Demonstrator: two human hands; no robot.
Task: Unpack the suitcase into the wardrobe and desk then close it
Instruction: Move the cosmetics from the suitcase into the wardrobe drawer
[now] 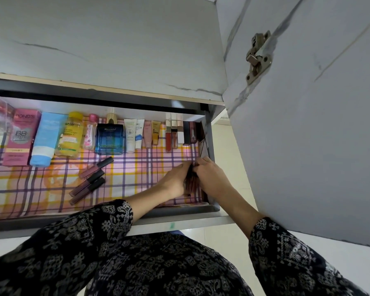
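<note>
Both hands work at the right end of the open white pull-out drawer [214, 133]: the left hand [175, 180] and right hand [209, 176] each have their grip closed around a bundle of slim dark-brown cosmetic sticks [191, 182]. I judge they should be laid flat on the pink checked cloth liner [124, 180], clear of the three mauve lip-gloss tubes [90, 180]. The bundle's long axis runs front to back, tips toward the drawer's rear.

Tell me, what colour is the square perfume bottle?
Blue, with a gold cap: the perfume bottle shows in the head view.
</note>
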